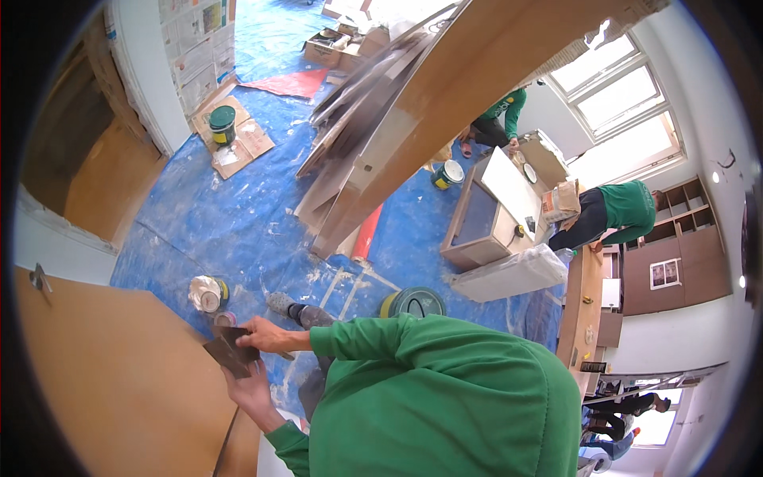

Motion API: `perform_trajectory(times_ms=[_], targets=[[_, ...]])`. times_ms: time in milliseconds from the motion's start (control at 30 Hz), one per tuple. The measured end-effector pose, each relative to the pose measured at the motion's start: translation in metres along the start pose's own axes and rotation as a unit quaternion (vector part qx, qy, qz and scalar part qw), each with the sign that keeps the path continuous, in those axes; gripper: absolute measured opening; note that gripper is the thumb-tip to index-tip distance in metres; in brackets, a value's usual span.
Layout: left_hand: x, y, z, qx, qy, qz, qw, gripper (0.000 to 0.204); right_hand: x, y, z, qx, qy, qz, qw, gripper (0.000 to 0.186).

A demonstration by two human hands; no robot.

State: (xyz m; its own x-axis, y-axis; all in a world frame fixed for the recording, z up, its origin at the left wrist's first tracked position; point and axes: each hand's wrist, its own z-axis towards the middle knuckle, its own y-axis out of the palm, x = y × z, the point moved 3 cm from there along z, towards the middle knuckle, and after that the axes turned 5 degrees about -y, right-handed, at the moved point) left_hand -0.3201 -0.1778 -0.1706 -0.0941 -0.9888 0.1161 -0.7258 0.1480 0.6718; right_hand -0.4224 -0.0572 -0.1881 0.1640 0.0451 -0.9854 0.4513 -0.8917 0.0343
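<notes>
My right hand [269, 335] is closed on the edge of a dark flat scraper blade [233, 335]. Just below it, my left hand [251, 393] grips another dark, square-edged scraper blade [229, 361]. The two blades overlap in front of me, so how far they touch is hard to make out. Part of a light handle-like piece [283, 354] shows under my right wrist. Close beyond the blades stand a small pinkish round container [225, 319] and a tub [208, 293] smeared with white. A shoe [280, 303] shows on the blue floor sheet [262, 238].
A tan wooden panel [111, 358] fills the left side. One green bucket [417, 303] stands near my right arm, another [223, 119] on cardboard farther off. Long boards [397, 119] lean across the middle. Two co-workers in green [628, 208] are by a wooden cabinet [485, 238].
</notes>
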Motion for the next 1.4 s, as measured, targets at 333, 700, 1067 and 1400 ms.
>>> perform_trajectory(times_ms=[333, 700, 1067, 1400], targets=[[0.088, -0.060, 0.009, 0.082, 0.227, 0.132, 0.961, 0.037, 0.164, -0.080, 0.003, 0.091, 0.177, -0.085, 0.976, 0.026], [0.107, -0.079, 0.074, 0.228, 0.308, 0.233, 0.894, 0.029, 0.265, -0.084, -0.045, -0.009, 0.362, -0.154, 0.919, 0.020], [0.118, -0.141, 0.131, 0.385, 0.246, 0.325, 0.828, 0.030, 0.196, 0.008, 0.130, -0.122, 0.392, 0.206, 0.888, 0.048], [0.069, -0.231, 0.131, 0.444, 0.149, 0.327, 0.821, 0.026, 0.316, 0.055, 0.204, -0.194, 0.397, 0.150, 0.884, 0.050]])
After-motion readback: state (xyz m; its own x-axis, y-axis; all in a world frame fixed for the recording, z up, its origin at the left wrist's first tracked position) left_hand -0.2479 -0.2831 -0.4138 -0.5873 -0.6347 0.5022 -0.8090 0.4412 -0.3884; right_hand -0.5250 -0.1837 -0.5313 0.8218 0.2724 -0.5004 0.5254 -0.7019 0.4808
